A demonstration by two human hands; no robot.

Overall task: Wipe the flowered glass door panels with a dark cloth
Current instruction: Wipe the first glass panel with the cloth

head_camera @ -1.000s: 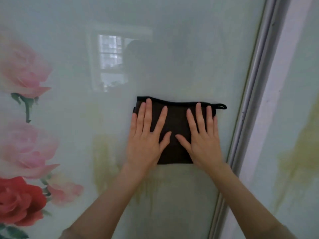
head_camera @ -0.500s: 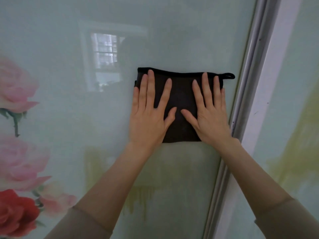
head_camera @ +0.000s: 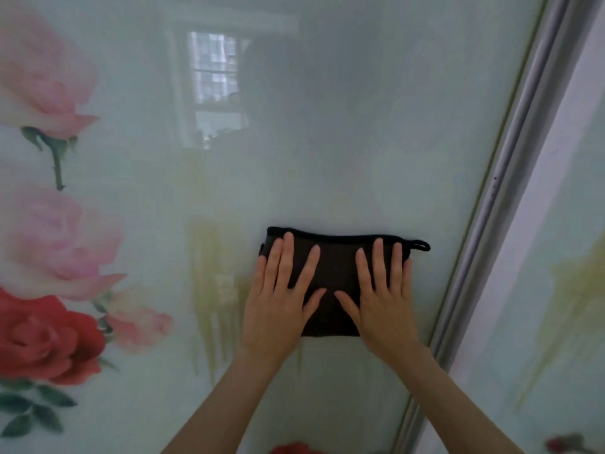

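Observation:
A folded dark cloth (head_camera: pixel 337 267) with a small hanging loop at its right corner lies flat against the pale green glass door panel (head_camera: pixel 327 142). My left hand (head_camera: pixel 278 303) presses on the cloth's left half with straight, spread fingers. My right hand (head_camera: pixel 383 299) presses on its right half the same way. The thumbs nearly meet over the cloth's middle. Pink and red roses (head_camera: pixel 49 240) are printed along the panel's left side.
A silver metal frame (head_camera: pixel 491 224) runs diagonally just right of the cloth. Beyond it is a second glass panel (head_camera: pixel 556 290) with yellowish printed streaks. A window reflection (head_camera: pixel 214 86) shows in the upper glass.
Both hands and the cloth slid up the glass, then came back down to a lower spot beside the frame. The hands stayed flat on the cloth.

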